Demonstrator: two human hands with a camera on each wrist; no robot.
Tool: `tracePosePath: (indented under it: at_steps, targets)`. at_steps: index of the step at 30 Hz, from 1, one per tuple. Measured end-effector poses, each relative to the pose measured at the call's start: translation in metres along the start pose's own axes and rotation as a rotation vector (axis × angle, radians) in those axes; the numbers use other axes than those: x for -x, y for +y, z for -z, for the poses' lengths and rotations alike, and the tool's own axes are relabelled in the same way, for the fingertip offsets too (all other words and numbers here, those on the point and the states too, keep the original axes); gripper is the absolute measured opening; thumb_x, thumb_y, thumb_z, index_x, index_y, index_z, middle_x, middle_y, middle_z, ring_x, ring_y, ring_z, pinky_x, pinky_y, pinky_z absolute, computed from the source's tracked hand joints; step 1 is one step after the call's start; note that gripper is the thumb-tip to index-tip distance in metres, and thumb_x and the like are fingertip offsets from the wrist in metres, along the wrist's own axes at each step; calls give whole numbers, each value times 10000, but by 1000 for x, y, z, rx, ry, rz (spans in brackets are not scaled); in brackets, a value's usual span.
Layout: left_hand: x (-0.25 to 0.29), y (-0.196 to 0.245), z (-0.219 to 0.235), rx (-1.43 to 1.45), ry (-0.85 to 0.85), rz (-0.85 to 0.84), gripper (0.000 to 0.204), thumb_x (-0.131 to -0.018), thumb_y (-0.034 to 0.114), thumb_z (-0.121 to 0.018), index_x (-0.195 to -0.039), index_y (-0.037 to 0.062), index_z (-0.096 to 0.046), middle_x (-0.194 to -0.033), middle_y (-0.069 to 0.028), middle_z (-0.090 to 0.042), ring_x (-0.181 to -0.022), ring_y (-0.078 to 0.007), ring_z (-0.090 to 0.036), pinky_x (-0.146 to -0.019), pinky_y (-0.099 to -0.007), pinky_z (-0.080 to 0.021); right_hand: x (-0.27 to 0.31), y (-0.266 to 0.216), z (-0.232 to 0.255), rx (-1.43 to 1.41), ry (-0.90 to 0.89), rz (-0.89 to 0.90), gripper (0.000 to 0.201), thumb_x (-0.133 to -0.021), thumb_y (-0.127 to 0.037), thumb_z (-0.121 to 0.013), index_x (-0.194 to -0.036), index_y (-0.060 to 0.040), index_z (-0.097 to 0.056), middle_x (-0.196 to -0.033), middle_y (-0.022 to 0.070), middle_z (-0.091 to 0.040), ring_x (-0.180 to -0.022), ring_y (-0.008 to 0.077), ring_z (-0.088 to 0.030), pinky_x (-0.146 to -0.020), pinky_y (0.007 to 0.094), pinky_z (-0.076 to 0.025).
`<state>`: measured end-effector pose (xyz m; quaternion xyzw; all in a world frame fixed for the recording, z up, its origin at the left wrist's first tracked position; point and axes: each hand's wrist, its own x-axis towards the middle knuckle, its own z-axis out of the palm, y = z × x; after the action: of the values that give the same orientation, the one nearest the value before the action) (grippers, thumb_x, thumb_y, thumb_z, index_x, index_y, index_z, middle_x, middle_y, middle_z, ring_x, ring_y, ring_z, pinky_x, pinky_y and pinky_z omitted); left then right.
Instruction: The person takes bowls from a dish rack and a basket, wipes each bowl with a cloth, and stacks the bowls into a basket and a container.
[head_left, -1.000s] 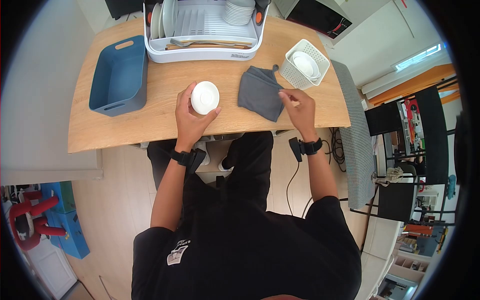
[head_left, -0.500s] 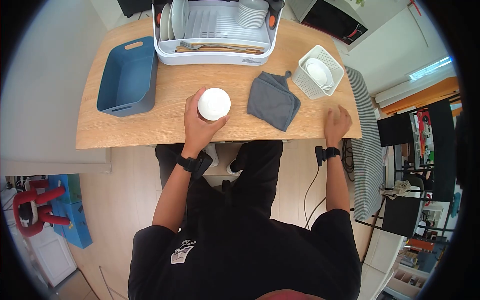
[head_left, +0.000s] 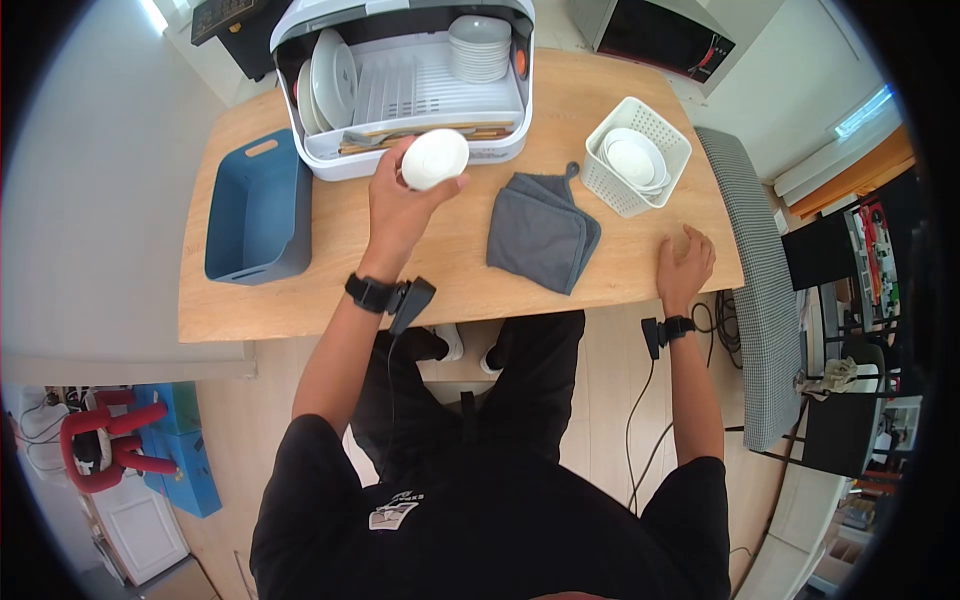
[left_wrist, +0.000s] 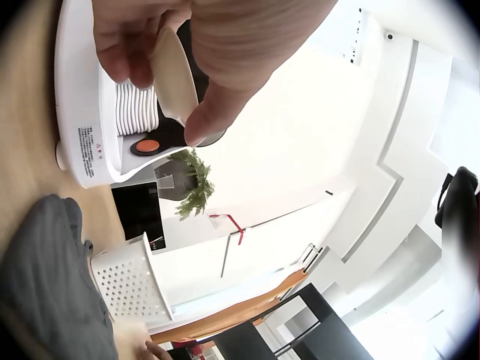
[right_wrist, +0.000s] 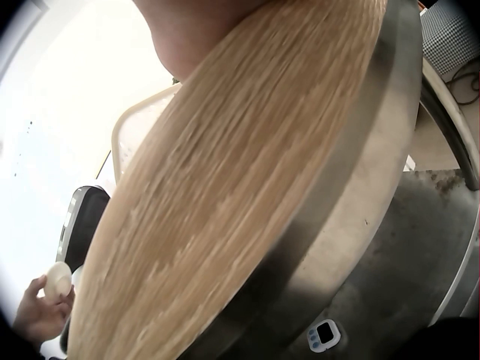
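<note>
on the left, a blue bin (head_left: pixel 250 205) is seen standing on the wooden table (head_left: pixel 440 300). beside it, plates (head_left: pixel 333 78) are propped upright in the white dish rack (head_left: pixel 345 168), with chopsticks (head_left: pixel 495 132) laid along its front. and here, by the rack's front, the small white dish (head_left: pixel 436 159) is held up in the left hand (head_left: pixel 398 205), tilted, its rim pinched between thumb and curled fingers; that grip is shown side-on by the left wrist view, where a green plant (left_wrist: pixel 196 187), out of the head view, is also picked up. farther back, a stack of small dishes (head_left: pixel 478 50) is kept in the rack. next, a gray cloth (head_left: pixel 540 240) is spread, folded, near a perforated white basket (head_left: pixel 610 188), in which nested white dishes (head_left: pixel 632 162) are held. at far right, the right hand (head_left: pixel 685 268) is rested on the tabletop near the edge, fingers loosely bent and slightly spread; in the right wrist view they cannot be made out, but below the tabletop a small white device (right_wrist: pixel 324 336) is revealed.
</note>
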<state>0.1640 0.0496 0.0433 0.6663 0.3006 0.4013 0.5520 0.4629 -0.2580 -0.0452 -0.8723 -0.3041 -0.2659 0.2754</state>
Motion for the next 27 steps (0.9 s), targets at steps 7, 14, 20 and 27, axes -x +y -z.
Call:
tracePosePath:
  at_steps: [7,14,20,27]
  targets:
    - [-114,1,-36,-35,18,-151,681,-658,194,-939,-1199,-61,-614,-1114,-150,-700,-1012,-215,-684,-886,-313,-544,-1,-4,3,-26,-33,-39,437,-862,-191,-698,-1253,-16,-610,-1276,185,-591,-1289,406,-466,-1097,531,-343]
    - [-189,1,-74,-257,236,-171,906,-581,344,-959,-1292,-72,-584,-1225,-221,-659,-1114,-294,-660,-970,-371,-522,0,-5,3,-40,-46,-56,424,-858,-186,-695,-1235,-11,-613,-1260,189,-598,-1268,406,-480,-1081,530,-357]
    - [-229,-3,-91,-445,217,-138,932,-563,466,-939,-1283,-23,-608,-1285,-212,-614,-1286,-365,-471,-1109,-420,-393,-2,-6,4,-67,-37,-48,409,-847,-178,-699,-1212,-10,-621,-1234,191,-613,-1236,405,-502,-1070,525,-369]
    - [-246,-6,-102,-633,173,-46,939,-592,555,-897,-1314,26,-615,-1360,-181,-576,-1404,-359,-298,-1136,-418,-351,-1,-7,4,-81,-24,-64,368,-828,-146,-705,-1163,-8,-638,-1207,188,-628,-1202,395,-528,-1057,520,-382]
